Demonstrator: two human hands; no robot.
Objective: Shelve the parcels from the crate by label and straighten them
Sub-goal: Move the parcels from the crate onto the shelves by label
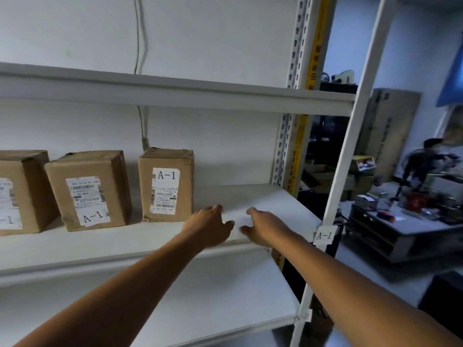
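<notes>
Arms outstretched, L hand [210,225], R hand [263,227] empty

Matt brown cardboard parcels [166,184] with white paper labels [164,190], smooth white painted metal shelf [263,199], perforated upright [284,151]

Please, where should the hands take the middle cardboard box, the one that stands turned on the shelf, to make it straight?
Judging by its pose, grip the middle box by its two vertical side faces, coming from the front, one hand per side. It stands rotated against its neighbours, with gaps on both sides, so the left hand and right hand could twist it square.
</notes>
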